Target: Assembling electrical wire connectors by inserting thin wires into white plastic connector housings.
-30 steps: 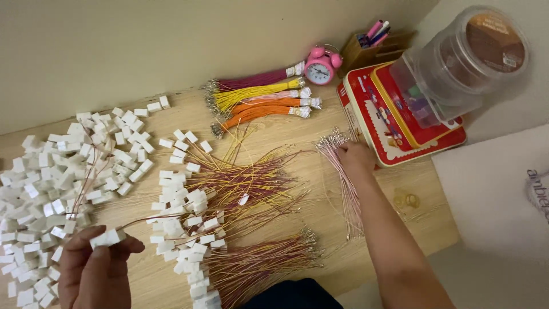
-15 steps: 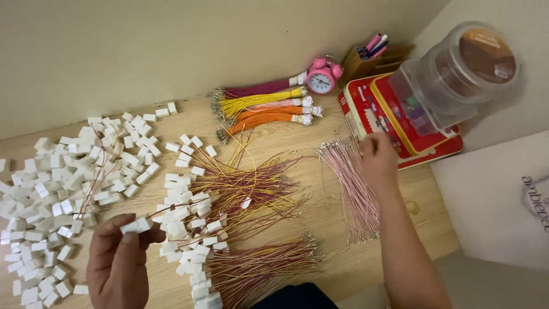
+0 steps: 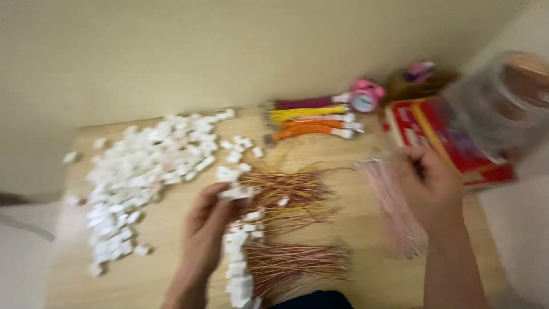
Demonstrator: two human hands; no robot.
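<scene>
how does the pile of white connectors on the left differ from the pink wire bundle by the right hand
The white connectors are small blocky pieces scattered loosely over the table; the pink wire bundle is long thin strands lying side by side. The connectors lie apart from both hands; the wire bundle sits at the right hand. The left hand holds one white piece. Both rest on the table.

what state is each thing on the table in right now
left hand: closed on a white connector
right hand: at the pink wires, grip blurred
white connectors: loose pile
wired connectors: spread on table
coloured wire bundles: tied, lying flat
clear jar: blurred, lid unclear
</scene>
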